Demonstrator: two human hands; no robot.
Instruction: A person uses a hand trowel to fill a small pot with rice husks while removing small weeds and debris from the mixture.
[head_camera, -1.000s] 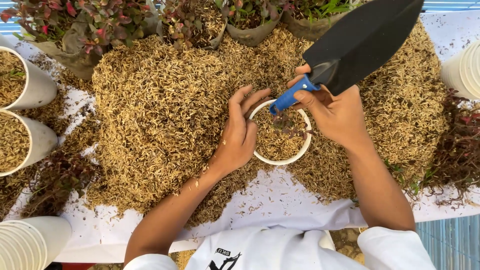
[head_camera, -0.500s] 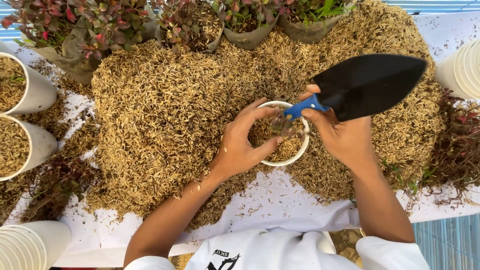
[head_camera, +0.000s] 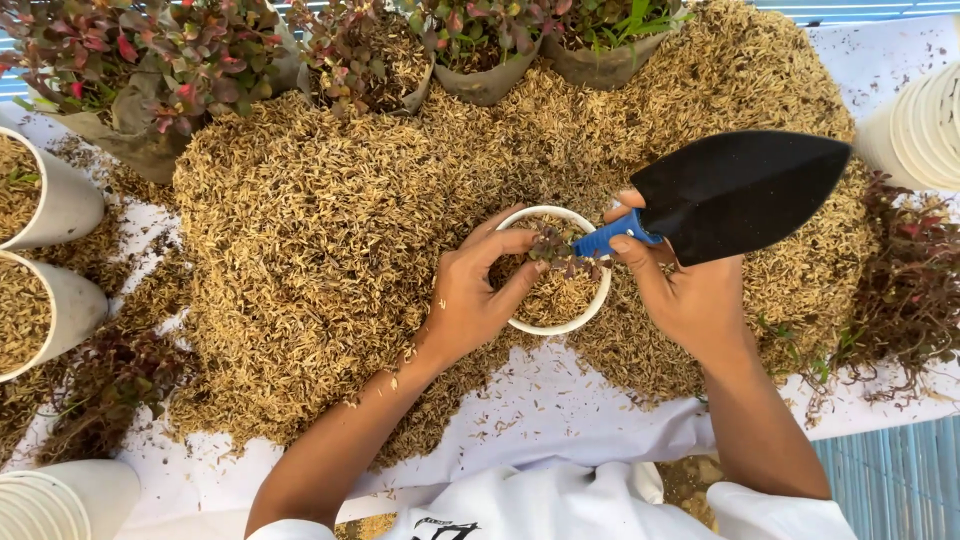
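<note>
Centre cup: small round white plastic cup (head_camera: 520, 325) sits in the middle of the heap, filled with tan husk; a small reddish-purple seedling (head_camera: 553, 245) stands in it.
Left hand: left hand (head_camera: 475, 300) wraps the cup's left rim, thumb and fingers curled into the top beside the seedling, holding the cup.
Right hand: right hand (head_camera: 685, 290) sits just right of the cup, closed round the blue handle of a black-bladed hand trowel (head_camera: 735, 195); blade points to the right edge, lying flat above the husk.
Heap: big mound of dry tan rice husk (head_camera: 320, 260) covers the centre of the white sheet-covered table (head_camera: 560, 400).
Left edge: two white cups (head_camera: 60, 260) filled with husk; stack of empty white cups (head_camera: 60, 500) at near-left corner.
Right edge: another stack of white cups (head_camera: 925, 125); loose red-leaved cuttings (head_camera: 900, 290) beside it.
Far edge: row of grey grow bags with red and green plants (head_camera: 200, 60).
Labels: only a small dark print on the person's white shirt (head_camera: 560, 510), near edge.
</note>
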